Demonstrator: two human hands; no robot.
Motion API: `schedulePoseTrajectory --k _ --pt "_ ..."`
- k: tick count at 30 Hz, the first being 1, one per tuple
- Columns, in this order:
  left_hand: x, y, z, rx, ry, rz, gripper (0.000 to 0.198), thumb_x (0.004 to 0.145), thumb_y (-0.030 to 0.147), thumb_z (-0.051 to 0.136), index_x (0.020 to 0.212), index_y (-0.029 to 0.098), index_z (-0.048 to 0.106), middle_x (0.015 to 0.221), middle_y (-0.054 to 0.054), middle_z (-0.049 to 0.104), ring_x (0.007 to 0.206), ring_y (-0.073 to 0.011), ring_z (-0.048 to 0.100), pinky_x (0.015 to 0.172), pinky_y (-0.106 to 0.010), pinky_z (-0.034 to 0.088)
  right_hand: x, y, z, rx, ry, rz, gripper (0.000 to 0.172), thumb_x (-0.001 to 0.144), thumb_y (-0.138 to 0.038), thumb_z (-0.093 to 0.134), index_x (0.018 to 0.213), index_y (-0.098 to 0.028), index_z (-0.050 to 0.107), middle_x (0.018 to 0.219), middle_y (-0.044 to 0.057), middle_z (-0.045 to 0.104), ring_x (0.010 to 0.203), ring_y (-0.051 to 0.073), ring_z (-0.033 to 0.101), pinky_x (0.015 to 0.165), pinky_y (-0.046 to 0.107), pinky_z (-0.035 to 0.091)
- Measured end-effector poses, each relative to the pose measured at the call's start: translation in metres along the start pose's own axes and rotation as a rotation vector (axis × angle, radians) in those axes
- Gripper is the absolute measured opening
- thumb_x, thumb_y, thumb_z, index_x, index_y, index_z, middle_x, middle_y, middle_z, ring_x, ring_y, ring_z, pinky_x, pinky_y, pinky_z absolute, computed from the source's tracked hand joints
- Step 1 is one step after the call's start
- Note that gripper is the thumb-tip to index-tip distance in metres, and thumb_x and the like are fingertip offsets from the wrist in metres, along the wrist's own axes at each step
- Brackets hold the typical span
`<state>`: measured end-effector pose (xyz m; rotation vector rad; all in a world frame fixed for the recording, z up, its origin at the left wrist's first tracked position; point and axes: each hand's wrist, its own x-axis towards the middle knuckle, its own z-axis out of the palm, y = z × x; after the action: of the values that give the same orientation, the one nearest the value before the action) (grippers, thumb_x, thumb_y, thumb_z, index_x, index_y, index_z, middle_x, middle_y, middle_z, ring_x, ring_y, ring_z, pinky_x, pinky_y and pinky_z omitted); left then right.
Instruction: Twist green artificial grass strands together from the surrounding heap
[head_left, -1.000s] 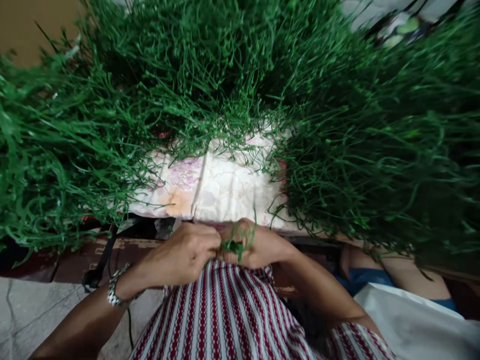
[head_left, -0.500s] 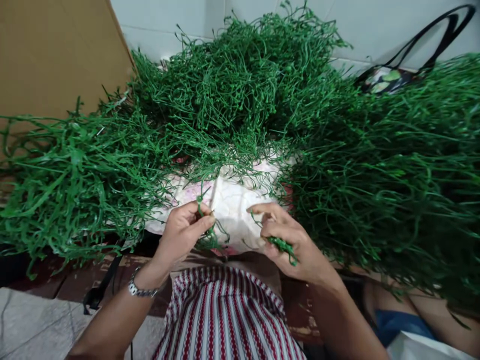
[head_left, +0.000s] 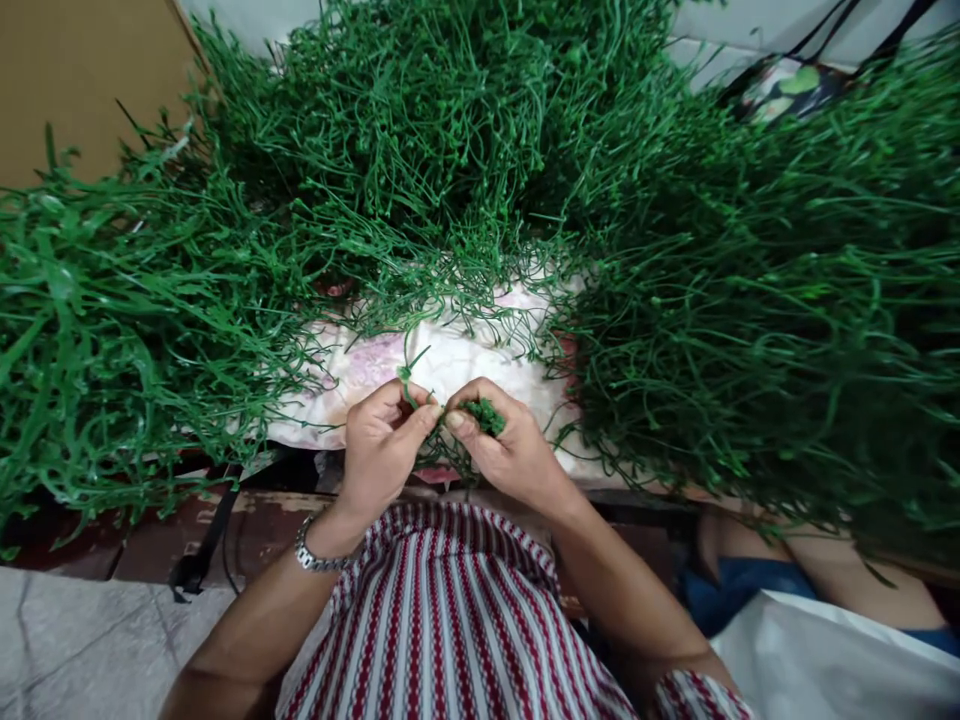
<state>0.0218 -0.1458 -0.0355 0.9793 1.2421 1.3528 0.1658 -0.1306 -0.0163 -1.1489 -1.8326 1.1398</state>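
Observation:
My left hand (head_left: 386, 435) pinches a thin green stem (head_left: 406, 385) between thumb and forefinger, and part of the stem sticks up above the fingers. Close against it, my right hand (head_left: 506, 445) is closed round a small bunch of green stem tips (head_left: 484, 415). The thumbs and fingertips of both hands almost meet over a white cloth (head_left: 457, 350) with pink patches. Loose green stems lie on that cloth beyond my hands. What runs between the fingertips is too small to make out fully.
Large heaps of green stems rise at the left (head_left: 112, 320), the back (head_left: 465, 130) and the right (head_left: 765, 300). A patterned bag (head_left: 787, 90) stands at the back right. Another person's leg (head_left: 847, 570) and a white bag (head_left: 832, 660) are at the lower right.
My right hand has moved left, its fingers closing together against my left fingertips. The view has tilted down, so the heaps sit higher in the picture.

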Motion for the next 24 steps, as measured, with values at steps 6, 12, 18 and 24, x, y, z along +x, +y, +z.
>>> schedulePoseTrajectory --k 6,12,18,24 --pt "0.0 -0.005 0.005 -0.021 0.077 0.055 0.009 0.07 0.02 0.066 0.068 0.016 0.058 0.061 0.003 0.057 0.058 -0.0083 0.051 0.057 -0.018 0.042 -0.003 0.006 0.006 0.321 -0.08 0.142 0.025 0.085 -0.04 0.053 0.083 -0.016 0.05 0.064 -0.004 0.046 0.054 0.006 0.04 0.052 0.018 0.035" --pt "-0.004 -0.006 0.004 -0.001 0.036 0.081 0.009 0.072 0.019 0.066 0.07 0.017 0.057 0.065 0.004 0.057 0.06 -0.0079 0.052 0.059 -0.018 0.042 -0.008 0.012 0.013 0.44 -0.044 0.195 0.035 0.08 -0.05 0.058 0.077 -0.015 0.052 0.059 -0.005 0.042 0.052 0.006 0.038 0.049 0.017 0.033" --pt "-0.01 -0.009 0.01 0.202 0.058 0.157 0.008 0.074 0.019 0.062 0.068 0.018 0.056 0.066 0.003 0.056 0.064 -0.0095 0.053 0.064 -0.02 0.043 -0.01 0.014 0.016 0.467 -0.04 0.241 0.034 0.075 -0.045 0.065 0.077 -0.015 0.05 0.063 -0.004 0.044 0.055 0.007 0.04 0.05 0.018 0.033" --pt "-0.01 -0.006 0.002 0.09 -0.084 0.008 0.01 0.067 0.021 0.067 0.064 0.016 0.058 0.06 0.003 0.057 0.056 -0.0098 0.052 0.057 -0.02 0.044 -0.017 0.015 0.008 0.218 -0.127 0.151 0.015 0.08 -0.026 0.055 0.072 -0.014 0.05 0.061 -0.004 0.043 0.056 0.006 0.038 0.053 0.017 0.033"
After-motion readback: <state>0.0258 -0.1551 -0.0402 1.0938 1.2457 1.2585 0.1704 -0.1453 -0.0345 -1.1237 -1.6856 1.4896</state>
